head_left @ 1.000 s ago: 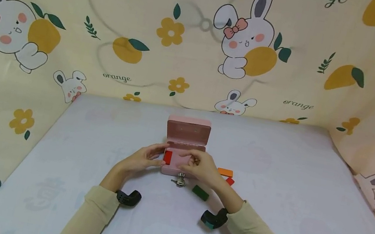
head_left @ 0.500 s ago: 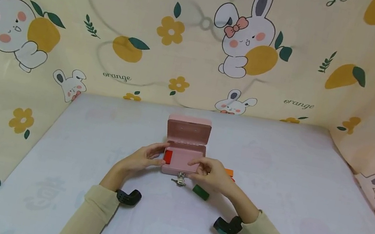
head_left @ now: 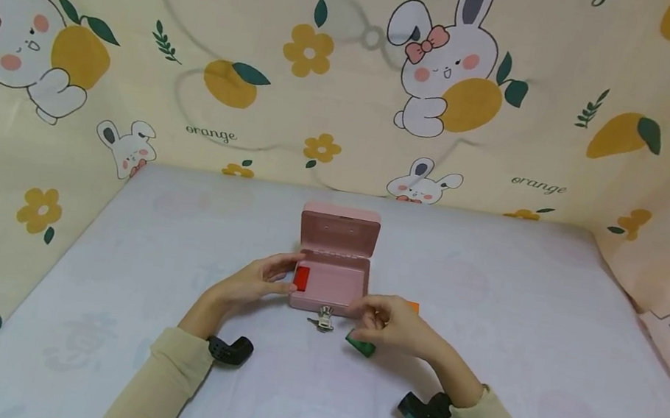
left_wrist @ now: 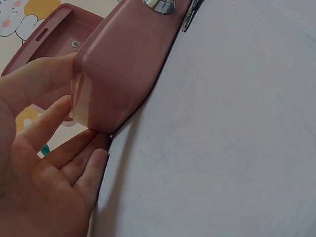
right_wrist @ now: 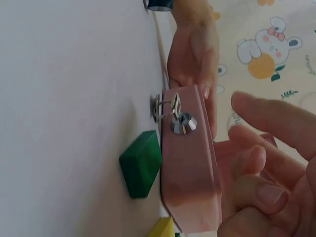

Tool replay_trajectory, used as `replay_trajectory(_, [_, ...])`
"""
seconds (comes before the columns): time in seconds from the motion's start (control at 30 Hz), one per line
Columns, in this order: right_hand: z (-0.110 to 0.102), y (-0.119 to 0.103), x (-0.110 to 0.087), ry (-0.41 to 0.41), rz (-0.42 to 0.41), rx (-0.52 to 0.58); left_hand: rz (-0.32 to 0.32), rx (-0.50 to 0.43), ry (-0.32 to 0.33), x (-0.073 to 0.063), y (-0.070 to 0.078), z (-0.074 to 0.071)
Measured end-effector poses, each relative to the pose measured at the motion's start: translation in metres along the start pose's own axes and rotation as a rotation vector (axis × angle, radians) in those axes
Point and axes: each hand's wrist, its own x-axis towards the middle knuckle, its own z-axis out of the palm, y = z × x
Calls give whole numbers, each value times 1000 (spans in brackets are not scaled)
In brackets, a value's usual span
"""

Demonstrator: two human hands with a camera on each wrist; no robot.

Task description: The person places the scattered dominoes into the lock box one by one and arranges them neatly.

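Note:
An open pink metal cash box stands on the table, its lid raised at the back. A red block lies inside by the left wall. My left hand holds the box's left end, thumb at the front corner and fingers farther back, as the left wrist view of the hand also shows. My right hand hovers by the box's front right corner, fingers loosely bent with nothing between them. Partly under it lies a green block, seen whole in the right wrist view beside the box front.
A key ring hangs from the box's front lock. Behind my right hand an orange block shows in part. A yellow block peeks in at the bottom of the right wrist view. Patterned cloth walls the table.
My right hand has drawn back from inside the box, moving right and toward me to beside the green block. My left hand stays on the box.

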Motion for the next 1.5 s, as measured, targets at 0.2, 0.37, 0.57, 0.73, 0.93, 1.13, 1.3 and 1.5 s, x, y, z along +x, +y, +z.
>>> replay_trajectory(0.2, [-5,6,-4,-107,-67,-2,-15,-14,3,0,2,0])
replay_trajectory(0.37, [-8,9,-6,-173,-66,-16,-12,-11,-4,1,0,-1])
replay_trajectory(0.57, [-12,14,-6,-219,-45,-26,10,-12,-5,1,-2,-2])
replay_trajectory(0.73, [-16,19,-3,-279,-40,-1,-14,-21,3,0,0,-1])
replay_trajectory(0.93, [-18,22,-1,-319,-43,-8,-8,-10,2,0,0,-1])
replay_trajectory(1.13, [-18,22,0,-329,-48,-51,-25,-24,7,0,2,-1])
replay_trajectory(1.3, [-16,23,1,-322,-36,-82,-19,-29,6,1,1,-1])
replay_trajectory(1.5, [-14,23,1,-303,-14,-93,-16,-16,10,1,0,0])
